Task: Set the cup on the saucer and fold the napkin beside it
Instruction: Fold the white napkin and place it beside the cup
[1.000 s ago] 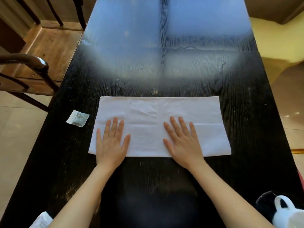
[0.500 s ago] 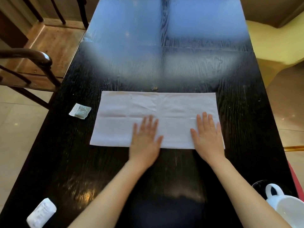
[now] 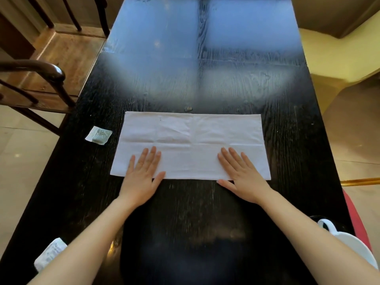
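Note:
A white napkin (image 3: 191, 138) lies flat on the black table (image 3: 205, 202) as a wide rectangle, with creases across its middle. My left hand (image 3: 143, 175) presses flat on its near left part, fingers spread. My right hand (image 3: 243, 173) lies flat on its near right part, palm down, thumb on the table. Neither hand holds anything. A white cup (image 3: 349, 243) with a handle sits at the near right corner, partly behind my right forearm, on a dark saucer (image 3: 314, 218) of which only a rim shows.
Two small white packets lie on the table: one (image 3: 99, 135) left of the napkin, another (image 3: 50, 254) at the near left edge. A dark wooden chair (image 3: 41, 79) stands on the left, a yellow seat (image 3: 339, 58) on the right.
Both hands slid leftward over the napkin from half a second ago, the left from its centre toward its left part, the right from its right end inward. The napkin stays in place.

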Demonstrator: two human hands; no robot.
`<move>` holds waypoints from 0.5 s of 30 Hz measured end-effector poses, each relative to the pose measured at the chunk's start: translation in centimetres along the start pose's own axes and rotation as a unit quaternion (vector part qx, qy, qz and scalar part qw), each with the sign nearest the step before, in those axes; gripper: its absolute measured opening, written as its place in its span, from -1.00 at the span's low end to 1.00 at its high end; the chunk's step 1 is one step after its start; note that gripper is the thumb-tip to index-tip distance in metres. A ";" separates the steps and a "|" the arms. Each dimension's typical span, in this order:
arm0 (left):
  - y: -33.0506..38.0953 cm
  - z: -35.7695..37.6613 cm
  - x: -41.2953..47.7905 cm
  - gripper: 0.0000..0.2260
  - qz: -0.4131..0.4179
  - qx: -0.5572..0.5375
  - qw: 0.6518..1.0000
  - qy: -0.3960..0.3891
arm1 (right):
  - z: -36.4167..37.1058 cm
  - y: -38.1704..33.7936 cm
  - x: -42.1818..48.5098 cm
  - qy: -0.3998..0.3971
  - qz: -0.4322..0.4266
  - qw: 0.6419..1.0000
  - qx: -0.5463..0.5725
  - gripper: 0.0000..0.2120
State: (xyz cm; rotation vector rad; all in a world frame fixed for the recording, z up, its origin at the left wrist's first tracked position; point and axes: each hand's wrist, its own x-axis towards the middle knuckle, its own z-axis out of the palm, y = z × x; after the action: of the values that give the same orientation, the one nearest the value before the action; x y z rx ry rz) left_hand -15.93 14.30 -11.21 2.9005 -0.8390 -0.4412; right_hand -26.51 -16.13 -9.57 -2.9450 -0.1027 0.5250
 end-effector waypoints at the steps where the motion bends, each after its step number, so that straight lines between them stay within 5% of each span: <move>1: -0.9 -0.2 -0.2 -0.37 0.017 0.003 1.000 -0.010 | -0.2 0.6 -0.4 -0.009 -0.013 1.000 -0.003 -0.31; 6: -5.1 -1.4 -0.8 -0.28 0.094 0.001 0.994 -0.056 | -1.4 3.6 -2.1 -0.004 -0.055 0.998 0.005 -0.39; 9: -6.7 -2.7 -1.2 -0.40 0.108 -0.020 0.992 -0.062 | -2.2 4.0 -2.4 0.013 -0.085 0.996 -0.016 -0.45; 15: -6.7 -4.1 -1.4 -0.36 0.165 0.006 0.986 0.032 | -2.8 4.1 -2.3 0.037 -0.083 0.995 -0.033 -0.40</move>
State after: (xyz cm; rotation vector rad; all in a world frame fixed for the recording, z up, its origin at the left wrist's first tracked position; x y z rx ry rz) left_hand -12.41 20.74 -8.06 2.6921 -1.2834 -0.3107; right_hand -27.48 -20.76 -6.81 -2.9803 -0.3600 0.3943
